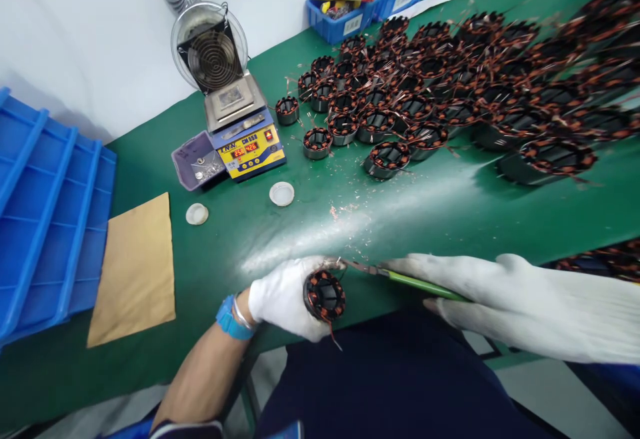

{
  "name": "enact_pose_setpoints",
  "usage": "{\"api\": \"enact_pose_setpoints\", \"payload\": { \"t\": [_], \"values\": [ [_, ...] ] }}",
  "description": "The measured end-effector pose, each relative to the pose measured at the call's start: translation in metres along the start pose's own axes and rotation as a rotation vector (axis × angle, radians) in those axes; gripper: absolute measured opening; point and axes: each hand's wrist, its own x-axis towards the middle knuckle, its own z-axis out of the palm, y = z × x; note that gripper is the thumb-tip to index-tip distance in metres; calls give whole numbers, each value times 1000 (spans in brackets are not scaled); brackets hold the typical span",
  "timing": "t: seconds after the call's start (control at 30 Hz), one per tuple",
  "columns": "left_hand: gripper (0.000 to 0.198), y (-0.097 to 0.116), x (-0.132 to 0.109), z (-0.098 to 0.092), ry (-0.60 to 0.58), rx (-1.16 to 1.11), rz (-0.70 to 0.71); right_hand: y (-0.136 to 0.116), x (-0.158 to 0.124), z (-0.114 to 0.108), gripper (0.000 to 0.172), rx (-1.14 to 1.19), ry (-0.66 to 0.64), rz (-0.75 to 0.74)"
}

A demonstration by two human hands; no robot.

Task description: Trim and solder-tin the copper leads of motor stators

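My left hand [285,298], in a white glove, is wrapped round a motor stator [327,316] with black slots and copper windings. The stator's open end faces up, and a wire hangs from its lower side. My right hand [520,306], gloved too, is closed on green-handled cutting pliers [425,286]. The pliers' tips reach left, close to the left thumb and the stator's upper rim. Whether the jaws hold a wire is too small to tell.
Many more stators [387,159] with loose wire ends crowd the right of the green bench [225,239]. A heated unit with a digital display [250,152] stands behind, beside a purple tray [200,162]. White caps [281,194], brown paper [137,266], a blue crate [50,212] and blue bins [343,24] lie around.
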Motion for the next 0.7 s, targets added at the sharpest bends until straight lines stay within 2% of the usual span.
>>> {"api": "enact_pose_setpoints", "payload": {
  "t": [0.17,0.23,0.37,0.5,0.7],
  "values": [
    [97,1,3,1,-21,11,-4,10,2,10,73,-29,24,0],
    [97,4,3,1,-27,13,-32,12,3,11,75,-43,-5,27],
    [88,11,3,0,-20,10,-32,2,3,2,79,-45,-90,62],
    [89,12,2,-1,3,11,2,-11,4,-5,82,-43,-98,87],
    [88,15,3,-3,-28,-2,-13,-9,9,-2,90,-78,-122,150]
  ]
}}
